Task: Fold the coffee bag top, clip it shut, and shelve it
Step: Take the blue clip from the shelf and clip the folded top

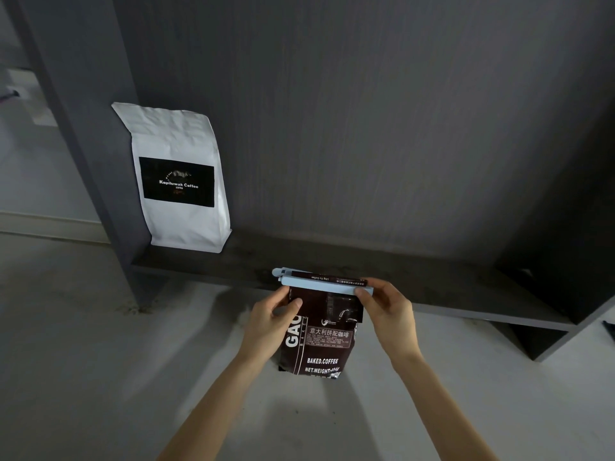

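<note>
A dark brown coffee bag [319, 341] with white lettering stands upright on the pale floor in front of the shelf. Its top is folded over, and a long pale blue clip [319, 285] lies across the fold. My left hand [271, 322] grips the bag's upper left side just under the clip. My right hand [386, 307] pinches the clip's right end between thumb and fingers. The clip's hinge end sticks out on the left.
A dark grey shelf board [399, 277] runs low behind the bag, with a dark back panel and an upright post [96, 154] at the left. A white coffee bag [181, 181] with a black label stands on the board's left end.
</note>
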`<control>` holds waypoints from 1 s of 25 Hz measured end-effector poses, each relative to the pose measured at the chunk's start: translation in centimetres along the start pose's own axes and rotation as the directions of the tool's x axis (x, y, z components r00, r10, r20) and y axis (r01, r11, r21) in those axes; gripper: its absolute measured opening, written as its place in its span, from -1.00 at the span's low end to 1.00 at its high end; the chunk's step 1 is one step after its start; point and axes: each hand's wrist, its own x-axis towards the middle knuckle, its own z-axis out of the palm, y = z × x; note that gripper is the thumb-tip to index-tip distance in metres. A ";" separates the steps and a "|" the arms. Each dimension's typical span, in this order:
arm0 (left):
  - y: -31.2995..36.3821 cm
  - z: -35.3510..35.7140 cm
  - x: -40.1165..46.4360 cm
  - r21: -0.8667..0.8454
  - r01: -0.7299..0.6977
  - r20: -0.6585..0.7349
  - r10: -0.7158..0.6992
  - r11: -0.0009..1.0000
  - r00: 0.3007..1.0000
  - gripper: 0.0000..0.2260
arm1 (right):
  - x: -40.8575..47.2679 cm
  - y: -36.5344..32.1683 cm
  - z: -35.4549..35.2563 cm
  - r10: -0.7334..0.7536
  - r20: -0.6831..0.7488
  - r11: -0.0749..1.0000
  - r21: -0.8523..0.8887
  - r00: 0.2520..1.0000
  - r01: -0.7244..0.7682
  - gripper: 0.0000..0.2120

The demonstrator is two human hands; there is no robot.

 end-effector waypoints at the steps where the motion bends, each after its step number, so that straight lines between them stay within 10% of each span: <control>1: 0.0 0.0 0.0 0.028 -0.011 -0.003 0.011 1.000 1.000 -0.76 | 0.0 0.0 -0.1 -0.007 -0.005 0.999 -0.037 1.000 0.006 -0.87; 25: 1.0 -1.0 -0.4 -0.134 0.029 -0.076 -0.040 0.991 0.996 -0.95 | -1.0 0.8 -0.2 -0.054 0.012 0.995 -0.079 0.998 0.055 -0.91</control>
